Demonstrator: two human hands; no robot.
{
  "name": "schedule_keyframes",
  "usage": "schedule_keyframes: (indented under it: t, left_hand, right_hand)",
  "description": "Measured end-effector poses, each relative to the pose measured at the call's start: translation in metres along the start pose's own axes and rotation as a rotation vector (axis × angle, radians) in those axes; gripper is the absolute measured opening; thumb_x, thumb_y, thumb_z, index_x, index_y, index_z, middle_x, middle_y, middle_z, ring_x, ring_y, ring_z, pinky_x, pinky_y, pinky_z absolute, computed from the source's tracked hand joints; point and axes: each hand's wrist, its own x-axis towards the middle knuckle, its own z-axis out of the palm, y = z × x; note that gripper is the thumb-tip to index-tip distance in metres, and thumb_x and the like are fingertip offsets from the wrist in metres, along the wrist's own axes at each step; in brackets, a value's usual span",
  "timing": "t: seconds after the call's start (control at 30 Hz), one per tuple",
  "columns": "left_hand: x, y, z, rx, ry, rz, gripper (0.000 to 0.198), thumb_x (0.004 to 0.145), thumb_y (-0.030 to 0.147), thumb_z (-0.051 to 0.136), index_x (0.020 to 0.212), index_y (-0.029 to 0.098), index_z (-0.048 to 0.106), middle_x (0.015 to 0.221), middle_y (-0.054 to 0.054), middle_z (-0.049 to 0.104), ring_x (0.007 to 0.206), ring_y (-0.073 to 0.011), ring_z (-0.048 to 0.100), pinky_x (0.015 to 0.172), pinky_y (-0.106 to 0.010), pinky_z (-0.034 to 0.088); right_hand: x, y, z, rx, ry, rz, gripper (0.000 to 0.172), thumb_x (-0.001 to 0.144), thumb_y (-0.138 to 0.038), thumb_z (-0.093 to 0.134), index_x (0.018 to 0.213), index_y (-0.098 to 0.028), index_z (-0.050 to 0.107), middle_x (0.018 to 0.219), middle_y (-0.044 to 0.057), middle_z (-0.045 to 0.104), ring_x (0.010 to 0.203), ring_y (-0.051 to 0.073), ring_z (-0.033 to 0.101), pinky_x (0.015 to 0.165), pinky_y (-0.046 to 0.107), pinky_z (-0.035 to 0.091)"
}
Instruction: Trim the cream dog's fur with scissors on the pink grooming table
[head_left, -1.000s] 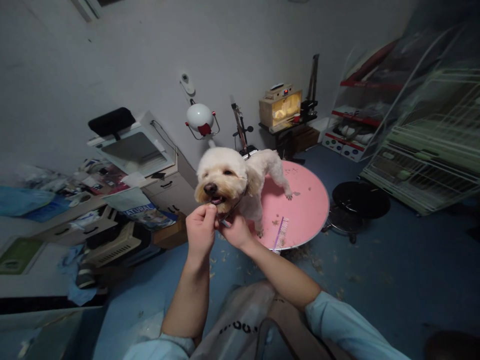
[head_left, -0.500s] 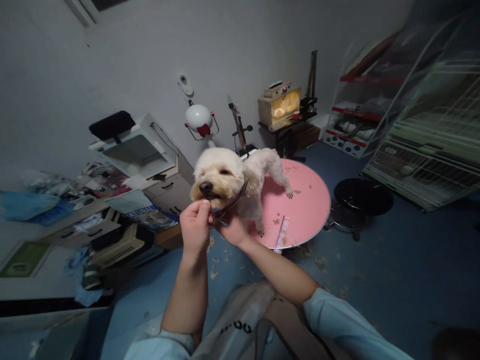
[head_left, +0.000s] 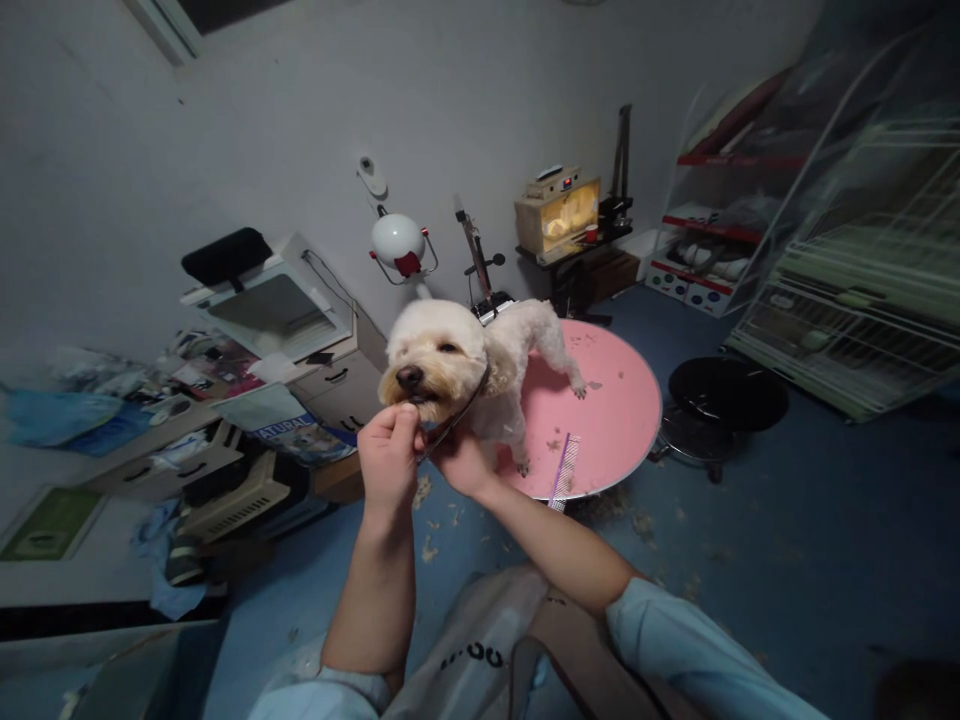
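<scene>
A white curly-coated dog (head_left: 439, 345) with tan hair around its muzzle stands on a round pink grooming table (head_left: 619, 420), its head turned towards me. My left hand (head_left: 390, 450) is closed in a pinch at the hair of the dog's chin, just below the mouth. Under the dog's jaw and neck is my right hand (head_left: 466, 462); its fingers are largely hidden, so whether they hold anything does not show. A thin dark cord (head_left: 471, 408) loops down round the neck towards that hand. Near the table's front edge lies a purple-backed comb (head_left: 564, 470).
Hair clippings litter the blue floor (head_left: 480, 530). A black round stool (head_left: 726, 393) stands right of the table, with wire cages (head_left: 862, 330) beyond. To the left are a drawer cabinet (head_left: 337, 375) and a pet carrier (head_left: 236, 505). A white-domed lamp (head_left: 397, 240) stands behind the dog.
Both hands stay at the dog's chin and neck, with my left hand very slightly lower. The dog keeps its pose, and the camera view has shifted a little.
</scene>
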Motion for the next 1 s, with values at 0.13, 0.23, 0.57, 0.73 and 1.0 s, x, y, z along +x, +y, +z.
schedule_keyframes:
  t: [0.13, 0.23, 0.57, 0.73, 1.0]
  left_hand:
    - [0.000, -0.001, -0.001, -0.004, -0.004, -0.006, 0.045, 0.086, 0.039, 0.062, 0.053, 0.016, 0.043, 0.045, 0.003, 0.043, 0.041, -0.0061, 0.037, 0.044, -0.018, 0.030]
    - [0.000, -0.003, -0.001, -0.003, 0.011, -0.009, 0.044, 0.086, 0.038, 0.062, 0.052, 0.016, 0.043, 0.044, 0.003, 0.043, 0.041, -0.0061, 0.037, 0.044, -0.018, 0.030]
    - [-0.001, -0.005, 0.000, -0.005, 0.016, -0.005, 0.045, 0.087, 0.039, 0.062, 0.053, 0.016, 0.043, 0.044, 0.003, 0.044, 0.041, -0.0060, 0.036, 0.045, -0.018, 0.030]
    - [-0.001, -0.017, -0.003, 0.030, 0.000, -0.007, 0.041, 0.086, 0.042, 0.061, 0.056, 0.015, 0.050, 0.050, 0.002, 0.050, 0.047, -0.0077, 0.043, 0.050, -0.018, 0.036]
    - [-0.015, -0.130, -0.020, 0.185, -0.032, -0.257, 0.033, 0.073, 0.045, 0.062, 0.059, 0.014, 0.064, 0.064, -0.006, 0.063, 0.065, -0.0151, 0.057, 0.065, -0.025, 0.045]
  right_hand:
    - [-0.002, -0.009, -0.006, 0.004, 0.005, 0.050, 0.013, 0.070, -0.018, 0.065, 0.083, -0.021, 0.062, 0.082, 0.002, 0.071, 0.076, 0.017, 0.067, 0.069, 0.028, 0.055]
    - [-0.004, -0.016, -0.012, -0.128, -0.016, 0.062, 0.010, 0.071, -0.016, 0.062, 0.080, -0.021, 0.064, 0.080, 0.002, 0.071, 0.073, 0.017, 0.066, 0.069, 0.028, 0.053]
    - [-0.004, -0.022, -0.023, -0.115, -0.003, 0.057, 0.016, 0.069, -0.013, 0.062, 0.084, -0.018, 0.064, 0.081, 0.002, 0.071, 0.075, 0.018, 0.067, 0.069, 0.029, 0.054]
    - [-0.011, 0.002, -0.023, -0.082, 0.008, 0.085, 0.021, 0.068, -0.017, 0.062, 0.089, -0.018, 0.064, 0.090, 0.004, 0.073, 0.081, 0.019, 0.068, 0.077, 0.031, 0.055]
    - [-0.113, 0.087, -0.126, -0.374, 0.375, 0.477, 0.033, 0.074, -0.048, 0.056, 0.052, -0.025, 0.049, 0.042, -0.001, 0.049, 0.043, 0.018, 0.052, 0.045, 0.029, 0.041]
